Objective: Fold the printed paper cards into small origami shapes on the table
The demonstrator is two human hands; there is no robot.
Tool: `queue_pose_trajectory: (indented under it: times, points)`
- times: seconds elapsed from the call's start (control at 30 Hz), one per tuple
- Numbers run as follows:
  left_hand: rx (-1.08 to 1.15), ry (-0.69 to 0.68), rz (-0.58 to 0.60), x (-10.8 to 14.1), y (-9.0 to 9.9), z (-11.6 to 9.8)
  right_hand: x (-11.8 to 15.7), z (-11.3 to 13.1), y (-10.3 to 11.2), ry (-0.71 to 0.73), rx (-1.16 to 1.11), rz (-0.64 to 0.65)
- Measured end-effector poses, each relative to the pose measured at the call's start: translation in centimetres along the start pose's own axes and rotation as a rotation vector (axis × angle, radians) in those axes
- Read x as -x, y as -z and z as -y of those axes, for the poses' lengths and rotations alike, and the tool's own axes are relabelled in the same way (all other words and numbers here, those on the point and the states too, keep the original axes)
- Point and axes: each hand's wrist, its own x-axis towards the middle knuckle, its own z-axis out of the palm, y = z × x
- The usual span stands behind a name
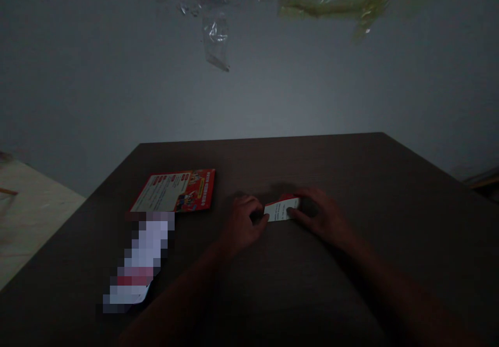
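A small white card or folded paper [281, 210] with lines of print and a red upper edge is held between my hands, just above or on the table. My left hand [242, 223] pinches its left end, thumb in front and curled fingers behind. At the other end, my right hand [323, 216] grips it with the thumb on the printed face and the fingers over the back edge. The print is too small to read. Dim light leaves the fingers behind the card partly hidden.
A red printed booklet or flat pack [173, 191] lies to the left on the dark wooden table [312, 162]. Nearer me is a lit, pixelated phone-like object [142, 258]. Behind the table rises a pale wall [249, 97] with yellow and clear tape [327, 6] on it.
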Motion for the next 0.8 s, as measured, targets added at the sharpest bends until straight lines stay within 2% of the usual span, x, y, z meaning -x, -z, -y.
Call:
queue_pose_trajectory:
  times: [0.13, 0.23, 0.37, 0.47, 0.63, 0.8]
  points:
    - [0.027, -0.135, 0.062, 0.3, 0.4, 0.0, 0.1, 0.0, 0.2, 0.092, -0.011, 0.041]
    - [0.117, -0.168, 0.096, 0.4, 0.6, 0.3, 0.2, -0.1, 0.4, 0.125, -0.037, 0.07]
    - [0.233, -0.056, 0.006, 0.2, 0.6, 0.8, 0.4, 0.3, 0.8, 0.227, -0.019, 0.079]
    - [0.185, 0.057, -0.076, 0.0, 0.3, 1.1, 0.4, 0.7, 1.0, 0.293, 0.0, 0.081]
    - [0.063, 0.144, -0.022, -0.1, -0.3, 1.6, 0.3, 0.1, 0.6, 0.385, 0.033, 0.078]
    - [-0.005, 0.078, 0.019, -0.3, -0.4, 1.6, 0.2, -0.7, -0.1, 0.447, 0.059, 0.099]
